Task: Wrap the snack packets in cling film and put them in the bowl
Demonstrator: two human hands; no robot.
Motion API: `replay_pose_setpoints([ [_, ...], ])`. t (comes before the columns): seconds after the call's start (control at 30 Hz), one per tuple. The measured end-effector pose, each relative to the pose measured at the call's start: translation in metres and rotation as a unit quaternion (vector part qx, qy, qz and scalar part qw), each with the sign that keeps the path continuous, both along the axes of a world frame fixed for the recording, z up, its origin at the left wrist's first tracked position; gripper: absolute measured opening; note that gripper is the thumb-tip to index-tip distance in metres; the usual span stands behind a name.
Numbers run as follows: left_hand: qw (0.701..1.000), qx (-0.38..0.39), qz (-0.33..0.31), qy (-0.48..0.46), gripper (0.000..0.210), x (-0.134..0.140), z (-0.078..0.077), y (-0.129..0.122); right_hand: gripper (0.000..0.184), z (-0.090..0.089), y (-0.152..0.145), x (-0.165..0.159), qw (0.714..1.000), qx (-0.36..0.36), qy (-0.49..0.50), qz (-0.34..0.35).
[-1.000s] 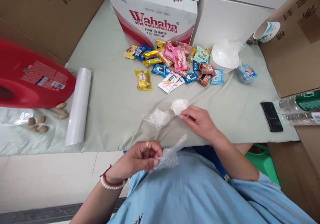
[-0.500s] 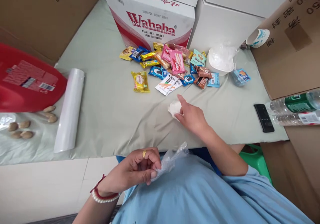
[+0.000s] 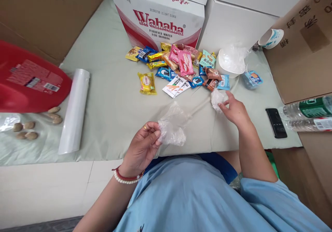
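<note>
A crumpled clear plastic bag (image 3: 173, 124) is pinched between the thumb and fingers of my left hand (image 3: 145, 142), which hovers over the front edge of the table. Part of the bag spreads out to the right of the fingertips. Farther right, my right hand (image 3: 233, 111) has its thumb and fingers on a small wad of whitish crumpled plastic (image 3: 217, 99). That wad is just in front of a heap of wrapped snacks (image 3: 185, 62). One yellow-wrapped snack (image 3: 147, 83) lies apart at the heap's left.
A white plastic roll (image 3: 75, 111), walnuts (image 3: 29, 125) and a red jug (image 3: 33, 80) are on the left. Behind the snacks stands a Wahaha carton (image 3: 160, 21). A white bowl holding plastic (image 3: 225, 69), a phone (image 3: 276, 123) and bottles (image 3: 308, 109) are on the right.
My left hand has risen forward from my lap with the plastic bag, which now spreads wider. My right hand has moved right with the whitish wad.
</note>
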State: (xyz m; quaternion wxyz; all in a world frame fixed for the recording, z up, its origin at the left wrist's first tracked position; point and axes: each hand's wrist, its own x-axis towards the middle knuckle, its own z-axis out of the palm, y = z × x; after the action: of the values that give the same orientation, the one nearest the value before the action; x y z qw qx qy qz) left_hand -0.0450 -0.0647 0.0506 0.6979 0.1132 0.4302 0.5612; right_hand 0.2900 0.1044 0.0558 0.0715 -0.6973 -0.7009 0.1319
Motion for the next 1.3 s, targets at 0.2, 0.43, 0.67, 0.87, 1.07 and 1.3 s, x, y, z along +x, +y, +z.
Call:
replay_pose_setpoints([
  [0.2,0.998,-0.011,-0.027,-0.048,0.031,0.013,0.000,0.009,0.067,-0.002,-0.065,-0.053,0.929,0.022,0.358,0.086],
  [0.43,0.996,0.013,-0.088,-0.006,0.025,0.014,-0.009,0.011,0.048,-0.029,-0.081,-0.109,0.764,-0.252,0.585,0.101],
  [0.67,0.986,0.002,0.003,0.167,0.031,0.016,-0.026,0.003,0.042,-0.022,-0.088,-0.099,0.810,-0.098,0.577,-0.020],
  [0.87,0.998,0.005,-0.056,0.009,0.083,0.065,-0.014,0.013,0.042,-0.011,-0.108,-0.111,0.816,-0.172,0.537,0.127],
  [1.07,0.998,-0.011,-0.043,0.036,0.059,0.054,-0.017,0.033,0.042,-0.012,-0.091,-0.088,0.825,-0.080,0.558,-0.031],
  [1.3,0.988,-0.013,-0.123,0.089,0.038,0.005,-0.028,0.023,0.043,-0.014,-0.073,-0.055,0.831,-0.046,0.546,-0.094],
])
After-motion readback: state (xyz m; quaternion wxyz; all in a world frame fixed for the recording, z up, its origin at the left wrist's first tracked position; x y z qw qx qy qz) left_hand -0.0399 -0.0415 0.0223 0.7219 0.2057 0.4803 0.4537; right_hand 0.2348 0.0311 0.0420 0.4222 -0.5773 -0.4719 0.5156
